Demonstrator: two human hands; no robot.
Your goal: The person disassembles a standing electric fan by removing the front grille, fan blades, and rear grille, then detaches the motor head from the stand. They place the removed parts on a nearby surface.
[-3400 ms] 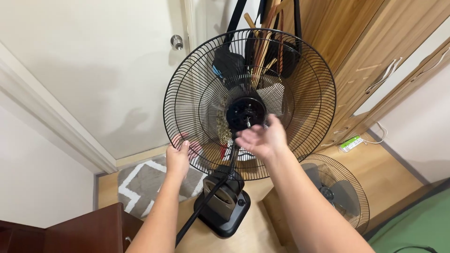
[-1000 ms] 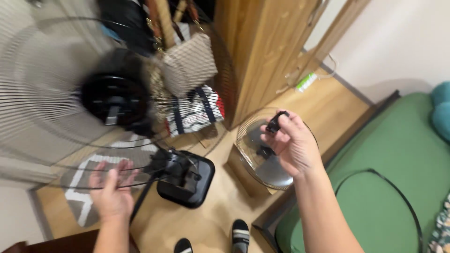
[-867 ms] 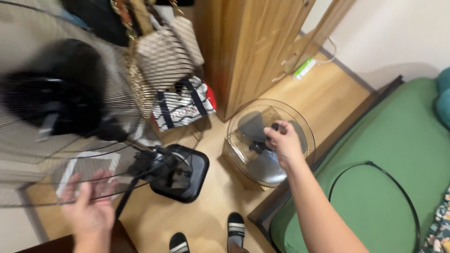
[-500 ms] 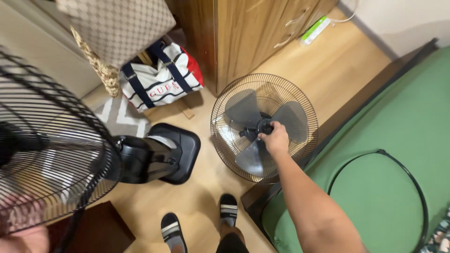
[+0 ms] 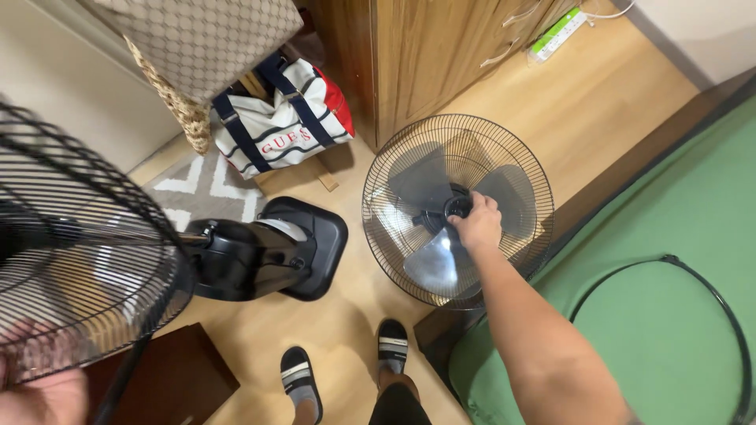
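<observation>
My right hand [image 5: 476, 224] reaches down to the floor, fingers closed on the black hub cap [image 5: 459, 207] at the centre of a grey fan blade [image 5: 429, 266]. The blade lies inside a round black wire guard [image 5: 376, 185] resting on the wooden floor. My left hand [image 5: 35, 393] is blurred at the bottom left, gripping the lower rim of the standing fan's rear wire guard [image 5: 87, 236]. The fan's black motor housing [image 5: 236, 260] and square base [image 5: 319, 236] sit just right of that guard.
A striped tote bag [image 5: 276, 126] and a patterned hanging bag [image 5: 197, 39] stand by the wooden cabinet [image 5: 425, 55]. A green mattress [image 5: 630, 236] with a black ring [image 5: 697, 275] lies to the right. A power strip [image 5: 555, 33] lies at the far wall. My slippered feet [image 5: 391, 342] are below.
My right hand left the standing fan's hub carrying a small black cap and came down onto the blade hub in the floor guard. The view swung down and right.
</observation>
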